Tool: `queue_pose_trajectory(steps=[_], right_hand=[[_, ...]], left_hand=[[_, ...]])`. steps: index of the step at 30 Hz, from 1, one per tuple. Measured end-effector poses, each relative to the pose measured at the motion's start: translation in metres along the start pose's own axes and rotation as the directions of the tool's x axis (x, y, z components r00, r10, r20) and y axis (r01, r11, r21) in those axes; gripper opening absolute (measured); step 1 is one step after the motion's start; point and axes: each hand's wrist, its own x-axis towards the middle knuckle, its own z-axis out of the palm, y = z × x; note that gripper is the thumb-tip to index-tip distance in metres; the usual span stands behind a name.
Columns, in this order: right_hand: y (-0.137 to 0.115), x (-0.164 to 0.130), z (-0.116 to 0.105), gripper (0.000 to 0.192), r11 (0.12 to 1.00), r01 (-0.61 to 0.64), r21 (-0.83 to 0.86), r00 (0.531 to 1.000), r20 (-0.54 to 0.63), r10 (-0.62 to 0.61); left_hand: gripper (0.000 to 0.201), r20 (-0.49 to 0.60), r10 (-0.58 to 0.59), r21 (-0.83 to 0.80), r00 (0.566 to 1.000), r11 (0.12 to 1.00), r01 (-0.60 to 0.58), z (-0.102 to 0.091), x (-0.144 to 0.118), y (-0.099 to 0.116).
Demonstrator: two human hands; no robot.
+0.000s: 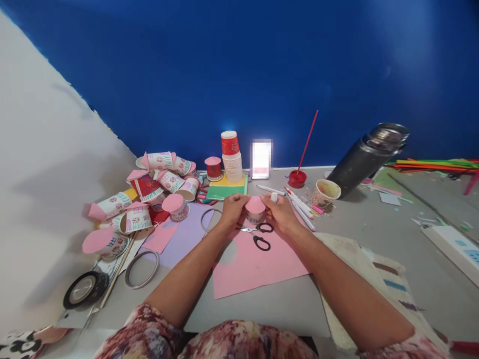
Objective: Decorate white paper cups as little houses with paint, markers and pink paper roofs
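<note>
This looks like a craft corner in a home or classroom: a grey table (374, 259) against a blue wall (239, 65), with decorated paper cups (149, 187) at middle left, pink paper sheet (258, 264), black-handled scissors (260, 235) and tape rolls (85, 289).

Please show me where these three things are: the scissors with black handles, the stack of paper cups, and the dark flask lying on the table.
scissors (261, 236): head view, on the pivot between handles and blades.
stack of paper cups (232, 158): head view, on the middle of the stack.
dark flask (361, 160): head view, on its black body.
</note>
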Motion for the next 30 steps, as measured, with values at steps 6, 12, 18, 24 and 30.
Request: queue_pose_trajectory(steps=[6, 12, 18, 24, 30], right_hand=[[-0.006, -0.003, -0.006, 0.043, 1.0, 0.025, -0.012, 1.0, 0.018, -0.025], [-0.001, -0.01, -0.019, 0.046, 1.0, -0.021, 0.009, 0.994, 0.104, 0.02], [0.007, -0.008, -0.023, 0.048, 0.999, -0.039, 0.032, 0.986, 0.162, 0.033], [0.004, -0.011, -0.024, 0.051, 0.997, -0.062, 0.042, 0.983, 0.177, 0.054], [0.0, -0.017, -0.023, 0.053, 0.995, -0.097, 0.026, 0.974, 0.21, 0.089]], left_hand=[[0.04, 0.039, 0.022, -0.017, 0.999, 1.0, -0.022, -0.01, -0.003, 0.002], [0.047, 0.137, -0.032, -0.04, 0.99, 0.998, 0.038, -0.02, -0.014, 0.006], [0.05, 0.21, -0.086, -0.069, 0.974, 0.992, 0.102, -0.015, -0.018, 0.005], [0.052, 0.238, -0.089, -0.115, 0.967, 0.986, 0.119, -0.019, -0.017, 0.003], [0.056, 0.267, -0.093, -0.131, 0.959, 0.983, 0.131, -0.02, -0.016, 0.001]])
